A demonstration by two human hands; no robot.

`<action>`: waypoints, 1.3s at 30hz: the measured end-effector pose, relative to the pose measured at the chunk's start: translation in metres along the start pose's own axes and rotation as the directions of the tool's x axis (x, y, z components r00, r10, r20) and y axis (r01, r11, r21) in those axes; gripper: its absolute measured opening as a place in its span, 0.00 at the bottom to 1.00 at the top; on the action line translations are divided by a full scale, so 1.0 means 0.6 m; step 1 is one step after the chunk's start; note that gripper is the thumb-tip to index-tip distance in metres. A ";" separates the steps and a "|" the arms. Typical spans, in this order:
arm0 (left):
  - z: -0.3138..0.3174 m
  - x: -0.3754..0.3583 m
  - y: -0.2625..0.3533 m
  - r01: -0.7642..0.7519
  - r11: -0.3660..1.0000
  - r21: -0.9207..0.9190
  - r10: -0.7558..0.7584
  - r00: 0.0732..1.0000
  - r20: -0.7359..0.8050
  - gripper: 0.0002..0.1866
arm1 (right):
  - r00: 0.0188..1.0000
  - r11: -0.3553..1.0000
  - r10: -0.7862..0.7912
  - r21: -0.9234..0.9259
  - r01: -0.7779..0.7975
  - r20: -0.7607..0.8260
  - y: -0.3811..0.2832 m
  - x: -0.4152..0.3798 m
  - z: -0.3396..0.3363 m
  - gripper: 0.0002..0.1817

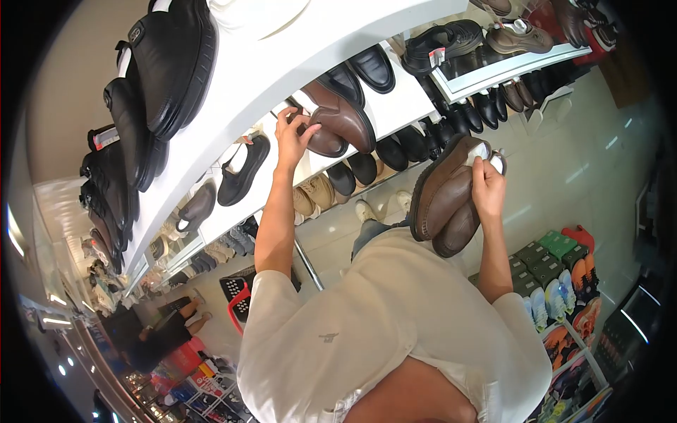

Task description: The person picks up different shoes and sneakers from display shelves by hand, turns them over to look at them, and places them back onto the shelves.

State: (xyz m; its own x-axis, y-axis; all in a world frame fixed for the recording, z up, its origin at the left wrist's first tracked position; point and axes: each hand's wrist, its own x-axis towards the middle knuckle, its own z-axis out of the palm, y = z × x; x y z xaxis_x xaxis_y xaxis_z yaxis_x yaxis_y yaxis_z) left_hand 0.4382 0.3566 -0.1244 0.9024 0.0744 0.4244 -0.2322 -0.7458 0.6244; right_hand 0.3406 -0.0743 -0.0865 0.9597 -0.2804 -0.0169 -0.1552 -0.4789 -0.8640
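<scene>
On the upper white shelf, my left hand (pixel 289 137) has its thumb and fingers closed round the heel end of a brown leather loafer (pixel 326 143). A second brown loafer (pixel 345 123) lies right against it. Off to the right, above the floor, my right hand (pixel 488 189) grips a pair of dark brown leather shoes (pixel 446 194) at their heel openings, soles facing left. White paper (pixel 481 151) shows at the openings by my fingers. Black loafers (pixel 372 69) sit behind the brown ones on the shelf.
A curved white display shelf (pixel 282 67) carries black shoes (pixel 173 67) at the left. Beige shoes (pixel 319 190) stand on a lower row. Shoe boxes (pixel 539 264) and colourful sneakers (pixel 557 299) are at lower right. Another person (pixel 166 335) is far left, near a red-handled basket (pixel 240 303).
</scene>
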 end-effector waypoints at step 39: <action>-0.298 -0.418 0.201 0.356 0.804 0.477 -0.267 0.932 -0.246 0.10 | 0.724 0.701 -0.629 -0.196 0.686 0.283 -0.405 0.144 0.383 0.20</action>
State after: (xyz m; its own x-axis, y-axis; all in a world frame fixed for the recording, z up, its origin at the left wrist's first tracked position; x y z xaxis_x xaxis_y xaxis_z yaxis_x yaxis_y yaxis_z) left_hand 0.1188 0.3662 -0.0386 0.8137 0.4307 0.3903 0.3073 -0.8887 0.3402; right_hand 0.5153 0.2090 0.0061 0.8587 0.3337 0.3889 0.5035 -0.6910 -0.5187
